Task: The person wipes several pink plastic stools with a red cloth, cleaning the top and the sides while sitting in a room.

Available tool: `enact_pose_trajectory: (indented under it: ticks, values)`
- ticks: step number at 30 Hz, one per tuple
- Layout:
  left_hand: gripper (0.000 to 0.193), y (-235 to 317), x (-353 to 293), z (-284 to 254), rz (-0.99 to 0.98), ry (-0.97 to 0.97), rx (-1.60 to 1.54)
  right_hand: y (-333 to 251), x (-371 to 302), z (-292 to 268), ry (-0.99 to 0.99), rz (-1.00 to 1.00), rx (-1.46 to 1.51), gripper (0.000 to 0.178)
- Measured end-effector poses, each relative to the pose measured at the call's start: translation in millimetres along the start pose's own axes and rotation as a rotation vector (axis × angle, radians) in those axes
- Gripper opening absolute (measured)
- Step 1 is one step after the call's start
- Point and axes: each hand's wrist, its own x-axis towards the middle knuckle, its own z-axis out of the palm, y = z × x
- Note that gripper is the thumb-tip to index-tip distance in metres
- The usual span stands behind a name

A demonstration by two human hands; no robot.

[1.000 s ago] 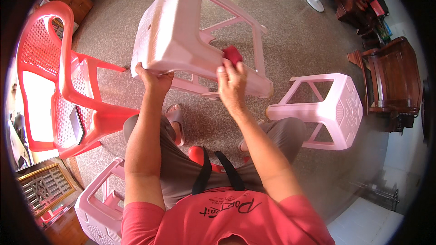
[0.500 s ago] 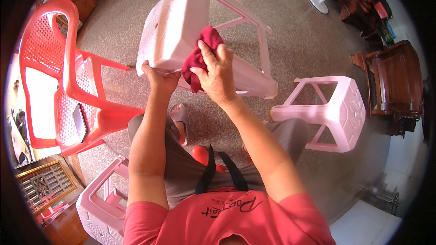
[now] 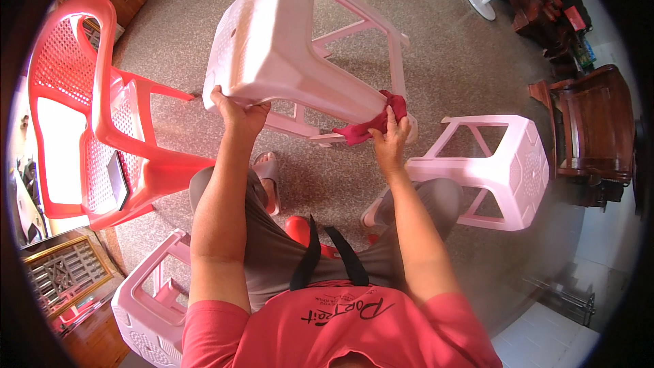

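Observation:
A pale pink plastic stool (image 3: 255,34) lies tipped on its side in front of me, its seat facing left and its legs stretching right. My left hand (image 3: 240,114) grips the near edge of the seat, fingers closed round the rim. Near the foot of the stool's closest leg, my right hand (image 3: 390,142) presses a dark red cloth (image 3: 371,127) against the plastic. Its fingers are closed over the cloth, which wraps partly round the leg and hangs off to the left.
A red plastic armchair (image 3: 102,129) with a dark flat device (image 3: 117,180) on its seat stands at left. Other pink stools lie at right (image 3: 507,170) and lower left (image 3: 146,317). Wooden furniture (image 3: 593,126) and a white fan (image 3: 480,5) line the right side.
My right hand has slid the cloth from beside the seat rightward along the leg to its foot end. My left hand keeps its hold on the seat edge.

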Motion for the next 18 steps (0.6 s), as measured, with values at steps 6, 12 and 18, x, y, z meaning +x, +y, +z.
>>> enact_pose_trajectory:
  ticks: [6, 12, 18]
  values:
    - [0.065, 2.5, -6.4, 5.9, -0.007, 0.090, -0.009, 32.8, -21.9, 9.4, 0.065, 0.028, -0.043, 0.070]
    - [0.064, 1.6, -7.4, 8.8, -0.012, 0.076, -0.034, 73.5, -39.1, 17.2, 0.005, 0.242, 0.013, 0.069]
    - [0.064, 1.4, -4.2, 3.2, -0.034, 0.051, -0.048, 77.1, -45.9, 13.9, -0.048, 0.370, -0.056, 0.069]
